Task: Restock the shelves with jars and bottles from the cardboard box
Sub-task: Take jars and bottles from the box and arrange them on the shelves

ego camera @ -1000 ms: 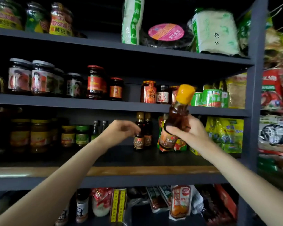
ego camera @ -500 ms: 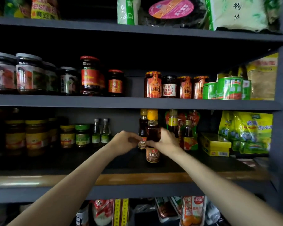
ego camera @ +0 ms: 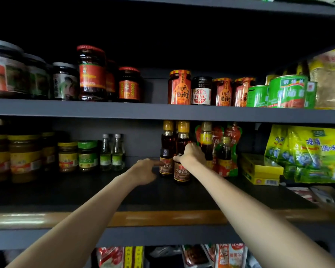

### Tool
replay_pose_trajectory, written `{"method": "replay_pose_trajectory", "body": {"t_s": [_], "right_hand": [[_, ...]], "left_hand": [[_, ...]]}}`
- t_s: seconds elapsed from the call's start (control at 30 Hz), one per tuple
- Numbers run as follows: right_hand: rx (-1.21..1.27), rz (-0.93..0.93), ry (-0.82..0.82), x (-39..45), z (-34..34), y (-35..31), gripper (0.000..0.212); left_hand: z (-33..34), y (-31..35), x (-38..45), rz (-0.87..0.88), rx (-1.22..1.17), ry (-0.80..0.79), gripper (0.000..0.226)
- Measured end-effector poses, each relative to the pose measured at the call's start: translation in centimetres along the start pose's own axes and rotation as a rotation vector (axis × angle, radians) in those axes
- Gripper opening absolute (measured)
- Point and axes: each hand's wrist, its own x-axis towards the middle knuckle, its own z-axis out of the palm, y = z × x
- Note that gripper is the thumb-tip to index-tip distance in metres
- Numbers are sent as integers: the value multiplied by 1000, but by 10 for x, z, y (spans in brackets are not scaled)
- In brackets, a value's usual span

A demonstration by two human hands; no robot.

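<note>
Along the left end of the lower shelf (ego camera: 182,196) stand yellow-lidded jars (ego camera: 24,157), full of something amber, then a green-lidded jar (ego camera: 87,155) and two small clear bottles (ego camera: 111,152) near the back wall. Nothing here is a container to be filled; the cardboard box is out of sight.

Towards the middle, the left hand (ego camera: 143,171) reaches in with its forefinger stretched out, the tip touching the label of a dark sesame-oil bottle (ego camera: 166,151) already on the shelf. The other fingers look loosely bent and hold nothing.

Just to the right of that, the right hand (ego camera: 190,156) is wrapped round the waist of the newly placed bottle (ego camera: 182,151), thumb on the near side, fingers curled behind. This bottle stands upright, orange cap up, its base apparently on the shelf board, touching or all but touching its twin to the left and a little nearer the front edge.

I'd judge the coming move turns on that offset: the held bottle stands forward of its neighbour, its long axis vertical, the right hand on it, so a short push backwards would line up the row.

Further right are red pouches (ego camera: 234,136), then yellow boxes (ego camera: 259,171) and yellow-green packets (ego camera: 307,151) at the shelf's right end.
</note>
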Motion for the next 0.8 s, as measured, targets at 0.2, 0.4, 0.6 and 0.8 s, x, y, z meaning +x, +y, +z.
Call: {"method": "replay_pose_trajectory", "body": {"t_s": [0.2, 0.4, 0.6, 0.8], "right_hand": [[-51, -24, -7, 7, 11, 8, 45], [-135, -70, -69, 12, 16, 14, 24], [-124, -75, -89, 23, 17, 8, 28], [-79, -48, -64, 21, 17, 8, 30]], "left_hand": [[-1, 16, 3, 74, 32, 4, 62], [11, 21, 15, 80, 55, -69, 62], [28, 16, 31, 13, 48, -98, 63], [25, 8, 33, -14, 94, -74, 57]]}}
